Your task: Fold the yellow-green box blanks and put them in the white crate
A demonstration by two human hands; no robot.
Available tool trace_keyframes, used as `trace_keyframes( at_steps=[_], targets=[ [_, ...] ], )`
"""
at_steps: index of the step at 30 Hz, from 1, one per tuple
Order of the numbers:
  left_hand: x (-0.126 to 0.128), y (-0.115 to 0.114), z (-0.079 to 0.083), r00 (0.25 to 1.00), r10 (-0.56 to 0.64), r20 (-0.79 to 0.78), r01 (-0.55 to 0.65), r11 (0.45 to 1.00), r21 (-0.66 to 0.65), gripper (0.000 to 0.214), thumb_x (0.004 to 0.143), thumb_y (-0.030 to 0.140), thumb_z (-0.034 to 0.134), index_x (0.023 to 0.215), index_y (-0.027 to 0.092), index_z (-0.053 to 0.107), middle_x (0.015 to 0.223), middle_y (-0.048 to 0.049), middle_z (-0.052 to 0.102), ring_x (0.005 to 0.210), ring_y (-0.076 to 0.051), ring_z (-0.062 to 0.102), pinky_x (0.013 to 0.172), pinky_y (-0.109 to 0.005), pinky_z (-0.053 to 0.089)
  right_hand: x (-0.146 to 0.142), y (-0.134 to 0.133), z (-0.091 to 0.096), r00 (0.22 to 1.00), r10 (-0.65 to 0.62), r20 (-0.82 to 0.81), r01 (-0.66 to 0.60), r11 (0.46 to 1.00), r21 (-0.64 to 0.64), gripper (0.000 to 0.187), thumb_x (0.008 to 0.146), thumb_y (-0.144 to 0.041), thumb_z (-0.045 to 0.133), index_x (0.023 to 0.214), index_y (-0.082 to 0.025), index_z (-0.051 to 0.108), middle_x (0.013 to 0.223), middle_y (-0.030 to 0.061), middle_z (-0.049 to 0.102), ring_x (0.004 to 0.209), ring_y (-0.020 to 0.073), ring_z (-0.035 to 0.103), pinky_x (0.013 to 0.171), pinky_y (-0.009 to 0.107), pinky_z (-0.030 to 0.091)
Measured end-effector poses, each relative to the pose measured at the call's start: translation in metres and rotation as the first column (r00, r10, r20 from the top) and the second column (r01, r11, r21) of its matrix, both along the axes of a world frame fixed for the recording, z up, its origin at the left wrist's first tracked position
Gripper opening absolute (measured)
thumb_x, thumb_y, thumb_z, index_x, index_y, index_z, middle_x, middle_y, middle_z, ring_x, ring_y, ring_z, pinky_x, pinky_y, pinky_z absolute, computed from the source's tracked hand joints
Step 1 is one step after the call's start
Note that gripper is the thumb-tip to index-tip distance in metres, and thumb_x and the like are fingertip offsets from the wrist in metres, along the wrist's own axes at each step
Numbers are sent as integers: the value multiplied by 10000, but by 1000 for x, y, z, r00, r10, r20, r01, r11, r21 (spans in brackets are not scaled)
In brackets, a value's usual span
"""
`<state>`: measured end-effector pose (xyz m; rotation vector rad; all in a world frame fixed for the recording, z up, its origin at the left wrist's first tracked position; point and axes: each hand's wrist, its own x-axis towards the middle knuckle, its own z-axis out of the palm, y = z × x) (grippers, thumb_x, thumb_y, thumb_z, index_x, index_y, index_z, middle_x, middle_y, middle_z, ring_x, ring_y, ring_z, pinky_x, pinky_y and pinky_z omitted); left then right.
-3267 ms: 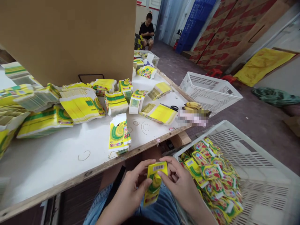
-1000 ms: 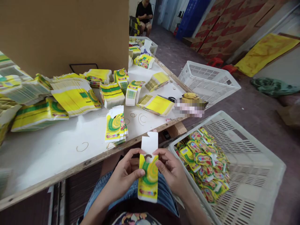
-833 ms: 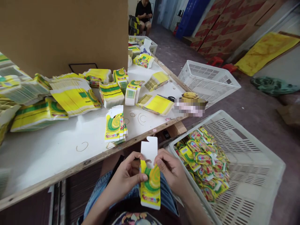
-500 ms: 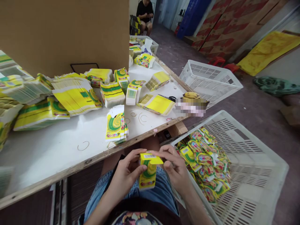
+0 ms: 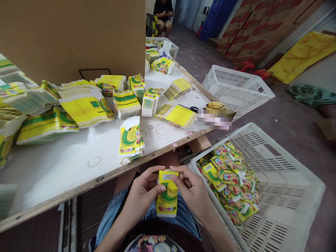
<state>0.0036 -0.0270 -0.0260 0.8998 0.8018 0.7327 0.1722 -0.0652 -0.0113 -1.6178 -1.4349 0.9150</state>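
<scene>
Over my lap I hold a small yellow-and-green carton (image 5: 167,196) upright, its top flap folded down with a barcode showing. My left hand (image 5: 142,194) grips its left side, thumb across the front. My right hand (image 5: 191,190) pinches the top right corner, fingers closed on the flap. Just beyond my hands, near the table's front edge, lies a short stack of flat cartons (image 5: 131,140) of the same print. To my right a white plastic crate (image 5: 275,182) holds a heap of folded cartons (image 5: 231,178).
The white table (image 5: 65,168) carries many stacks of flat yellow cartons (image 5: 84,108), scissors, a banana (image 5: 215,105) and a tall brown cardboard sheet (image 5: 73,35). A second white crate (image 5: 237,89) stands on the floor beyond. A seated person (image 5: 164,14) is far back.
The carton's white top flap stood up open a second ago; it is now folded down and closed. My hands stayed over my lap.
</scene>
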Motion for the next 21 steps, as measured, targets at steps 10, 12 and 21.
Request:
trace_keyframes(
  at_steps=[10, 12, 21],
  targets=[
    [-35, 42, 2, 433, 798, -419, -257, 554, 792, 553, 837, 396, 692, 1322, 182, 536, 1344, -151, 600, 1219, -298, 569, 1015, -459, 472, 64, -11, 19, 584, -612, 533, 375, 786, 492, 320, 873, -449, 653, 1033, -178, 712, 1086, 155, 638, 1092, 357, 559, 1016, 581, 349],
    [-52, 61, -4, 308, 766, -565, -182, 630, 755, 536, 827, 478, 670, 1237, 146, 580, 1170, -153, 657, 1075, -308, 609, 876, -432, 499, 70, -12, 17, 582, -587, 563, 364, 807, 465, 361, 880, -479, 640, 1066, -176, 698, 1122, 162, 626, 1130, 364, 539, 1028, 591, 332],
    [-54, 33, 21, 667, 619, -415, -215, 693, 688, 197, 908, 328, 604, 764, 207, 546, 957, -34, 661, 833, -179, 607, 750, -273, 454, -10, 6, 15, 955, -186, 232, 78, 910, 407, 263, 941, -199, 592, 1201, -238, 608, 1205, 89, 658, 1129, 245, 586, 954, 390, 464]
  ],
)
